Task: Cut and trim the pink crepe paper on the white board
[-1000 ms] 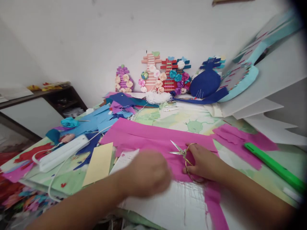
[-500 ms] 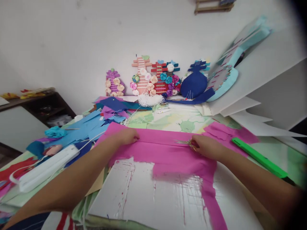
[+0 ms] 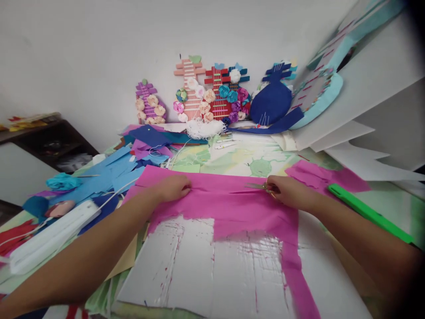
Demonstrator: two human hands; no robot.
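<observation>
A large pink cloth-like sheet (image 3: 206,204) lies across a white board (image 3: 195,266), with a ragged lower edge and a strip hanging down on the right. The fingers of my left hand (image 3: 174,187) are closed on its left part, near the upper edge. In my right hand (image 3: 288,191) is a small pair of scissors (image 3: 255,186) with gold-coloured handles, its blades pointing left over the sheet. A thin dark slit runs along the sheet just below the blades. The fingertips of my right hand partly hide the handles.
A green box cutter (image 3: 368,212) and a pink scrap (image 3: 312,176) lie at the right. White power strip (image 3: 56,237) and blue scraps (image 3: 99,170) lie left. Behind are white yarn (image 3: 205,128) and several decorated lute shapes (image 3: 217,95); white sheets (image 3: 358,102) lean at right.
The view has tilted slightly downward. The long line across the pink sheet now shows as a shorter slit near the scissors, with creases by my left hand. Both hands keep their holds.
</observation>
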